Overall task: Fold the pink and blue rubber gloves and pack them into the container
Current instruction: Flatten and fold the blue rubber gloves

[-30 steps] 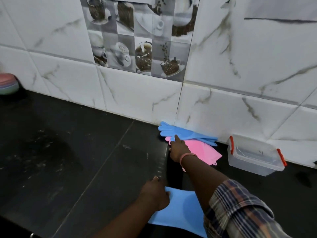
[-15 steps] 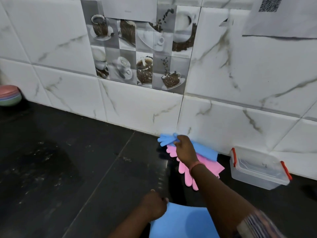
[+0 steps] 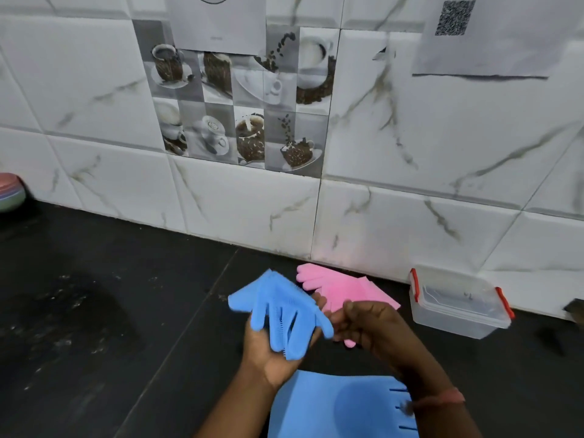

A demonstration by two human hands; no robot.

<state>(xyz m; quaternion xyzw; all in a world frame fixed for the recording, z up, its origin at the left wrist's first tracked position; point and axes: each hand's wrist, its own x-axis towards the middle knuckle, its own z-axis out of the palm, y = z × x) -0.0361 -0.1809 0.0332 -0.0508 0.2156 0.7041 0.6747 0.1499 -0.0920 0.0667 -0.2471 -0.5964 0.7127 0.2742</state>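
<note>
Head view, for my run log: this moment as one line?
left hand: holds blue glove | right hand: at glove | pink gloves: on counter | container: open, empty

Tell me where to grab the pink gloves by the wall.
Take the pink gloves at the wide cuff end, which points toward the container, coming from above on that side. The cuff lies flat and bare there; the floppy finger end is near the wall.
</note>
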